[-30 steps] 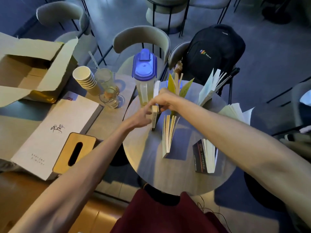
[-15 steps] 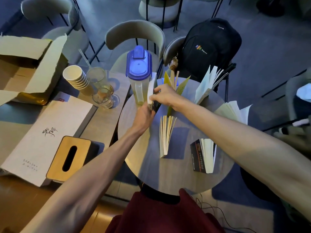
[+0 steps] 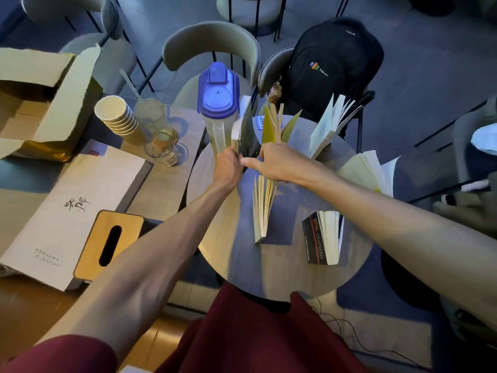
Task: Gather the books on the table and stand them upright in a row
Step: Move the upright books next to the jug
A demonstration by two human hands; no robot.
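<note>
Several books stand upright and fanned open on the round table (image 3: 282,270). Both hands meet at the base of a dark-covered book (image 3: 246,130) that stands against the blue-lidded pitcher (image 3: 218,103). My left hand (image 3: 228,168) grips its lower left edge, my right hand (image 3: 274,162) holds its lower right edge. Behind my right hand stands a yellow-green book (image 3: 274,125). A cream-paged book (image 3: 263,205) stands in the middle, a black-covered book (image 3: 322,238) at the right front, a white book (image 3: 330,122) at the back right and a pale book (image 3: 368,170) at the right edge.
Left of the round table, a second table carries a stack of paper cups (image 3: 115,117), two glasses (image 3: 158,141), a flat grey box (image 3: 67,208), a wooden tissue box (image 3: 107,243) and an open carton (image 3: 40,98). A black backpack (image 3: 330,65) sits on a chair behind.
The dark book was pushed away from me and now stands against the pitcher. Both hands slid down from its top to its base.
</note>
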